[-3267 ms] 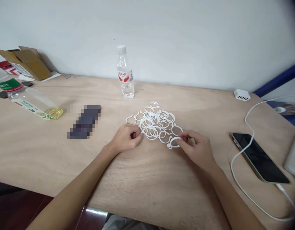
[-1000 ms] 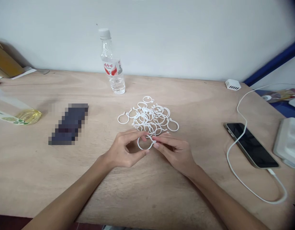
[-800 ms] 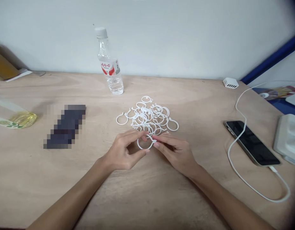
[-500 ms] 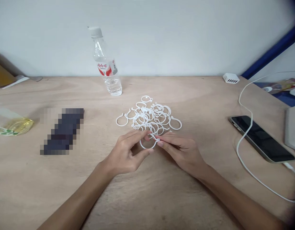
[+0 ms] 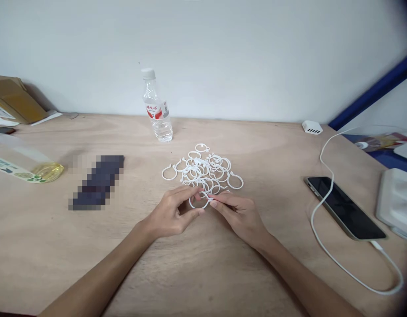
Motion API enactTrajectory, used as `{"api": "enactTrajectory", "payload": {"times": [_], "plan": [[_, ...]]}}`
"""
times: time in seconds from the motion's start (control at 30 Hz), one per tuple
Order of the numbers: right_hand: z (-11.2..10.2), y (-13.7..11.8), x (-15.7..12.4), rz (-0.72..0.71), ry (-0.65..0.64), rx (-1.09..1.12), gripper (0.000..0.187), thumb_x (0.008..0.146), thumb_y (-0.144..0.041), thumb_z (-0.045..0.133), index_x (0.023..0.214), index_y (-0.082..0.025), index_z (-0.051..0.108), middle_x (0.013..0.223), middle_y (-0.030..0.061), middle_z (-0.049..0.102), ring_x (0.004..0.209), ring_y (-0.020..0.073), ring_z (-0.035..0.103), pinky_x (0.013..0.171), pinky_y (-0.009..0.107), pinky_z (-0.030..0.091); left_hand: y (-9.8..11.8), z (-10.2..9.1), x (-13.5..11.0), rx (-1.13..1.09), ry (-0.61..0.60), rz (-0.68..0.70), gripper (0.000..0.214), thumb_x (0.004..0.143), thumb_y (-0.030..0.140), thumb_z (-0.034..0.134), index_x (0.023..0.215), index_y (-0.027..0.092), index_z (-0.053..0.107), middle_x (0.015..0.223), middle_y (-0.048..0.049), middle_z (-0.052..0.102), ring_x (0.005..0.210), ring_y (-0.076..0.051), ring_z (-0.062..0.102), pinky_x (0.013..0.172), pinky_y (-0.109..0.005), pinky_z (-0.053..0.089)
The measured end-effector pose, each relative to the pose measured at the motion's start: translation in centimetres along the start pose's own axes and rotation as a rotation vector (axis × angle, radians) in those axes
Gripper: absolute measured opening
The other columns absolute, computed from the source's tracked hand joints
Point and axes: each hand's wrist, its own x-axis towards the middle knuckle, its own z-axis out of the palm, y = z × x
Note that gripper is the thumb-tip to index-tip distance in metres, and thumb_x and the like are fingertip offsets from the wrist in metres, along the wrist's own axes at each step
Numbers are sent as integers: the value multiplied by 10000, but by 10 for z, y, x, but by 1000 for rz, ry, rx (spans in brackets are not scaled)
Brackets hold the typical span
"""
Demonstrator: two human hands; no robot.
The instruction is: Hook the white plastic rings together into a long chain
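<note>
A pile of several white plastic rings [image 5: 206,169] lies on the wooden table [image 5: 203,273], just beyond my hands. My left hand [image 5: 172,213] and my right hand [image 5: 238,213] meet in front of the pile. Between them they pinch one white ring [image 5: 198,203], the left fingers on its left side and the right fingertips on its right side. The ring is held just above the table surface.
A clear water bottle [image 5: 156,108] stands behind the pile. A dark flat object [image 5: 98,181] and a lying bottle with yellow liquid [image 5: 25,163] are at left, cardboard box [image 5: 12,99] far left. A phone [image 5: 345,207] with white cable [image 5: 322,237], a white adapter [image 5: 312,127] and a white box [image 5: 397,202] are at right.
My right hand took a ring from the pile's right edge, and both hands came together holding it. Over the last second the hands barely moved; only the view shifted.
</note>
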Motion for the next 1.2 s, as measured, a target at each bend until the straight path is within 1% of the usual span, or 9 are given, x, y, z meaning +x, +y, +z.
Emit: {"api": "enactTrajectory", "payload": {"times": [0.27, 0.47, 0.6, 0.77, 0.83, 0.9, 1.0, 1.1, 1.2], "plan": [[0, 2, 1, -14, 9, -16, 162, 842, -251, 632, 909, -270, 778, 805, 16, 769, 704, 174, 695, 656, 301, 566, 6, -3, 4, -1, -45, -49, 255, 841, 261, 602, 1069, 150, 635, 894, -54, 675, 787, -165, 612, 682, -277, 509], [2, 1, 1, -18, 17, -43, 151, 836, -246, 639, 895, -272, 776, 840, 10, 777, 723, 177, 705, 677, 305, 572, 7, -3, 5, -16, -53, -95, 227, 823, 248, 616, 1024, 145, 637, 839, -31, 653, 709, -137, 580, 606, -237, 470], [3, -1, -1, -65, 36, -76, 169, 854, -250, 613, 935, -250, 762, 820, 14, 765, 709, 171, 693, 661, 304, 563, 6, -3, 4, 2, -34, -72, 233, 808, 245, 630, 1022, 154, 650, 840, -33, 656, 744, -153, 593, 659, -263, 480], [-9, -1, 0, -139, 154, -233, 126, 845, -216, 609, 885, -222, 728, 823, 30, 739, 710, 163, 654, 659, 301, 531, 6, -3, 4, 52, -7, -21, 304, 791, 261, 646, 1073, 148, 639, 841, -48, 670, 775, -180, 602, 749, -335, 489], [-18, 0, 3, -182, 115, -329, 92, 815, -198, 627, 845, -213, 713, 719, 20, 684, 651, 159, 604, 623, 306, 509, 7, -2, 4, 106, -35, 16, 323, 774, 267, 659, 1076, 156, 639, 881, -59, 672, 823, -196, 603, 790, -361, 482], [-26, 2, 6, -234, 12, -456, 76, 765, -174, 656, 811, -207, 706, 683, 16, 627, 665, 173, 573, 655, 340, 495, 7, -1, 4, 151, -83, 54, 330, 751, 296, 685, 1060, 186, 652, 951, -64, 669, 890, -211, 599, 832, -378, 470], [-33, 6, 9, -261, -91, -570, 117, 732, -143, 668, 819, -208, 711, 736, 27, 599, 729, 192, 561, 731, 387, 481, 7, 0, 4, 191, -141, 92, 414, 695, 440, 745, 1030, 207, 674, 1002, -73, 658, 912, -227, 592, 839, -394, 459], [-33, 11, 9, -279, -109, -560, 115, 786, -145, 641, 820, -216, 725, 752, 34, 585, 759, 190, 555, 739, 377, 478, 6, 0, 5, 196, -181, 126, 528, 628, 571, 765, 988, 191, 690, 935, -72, 663, 834, -220, 595, 795, -391, 459], [-30, 12, 8, -347, -94, -555, 146, 838, -153, 610, 792, -221, 731, 731, 31, 569, 749, 181, 536, 744, 376, 472, 7, 1, 5, 191, -130, 103, 483, 696, 570, 721, 989, 187, 684, 894, -63, 670, 824, -210, 601, 797, -379, 468]]}}
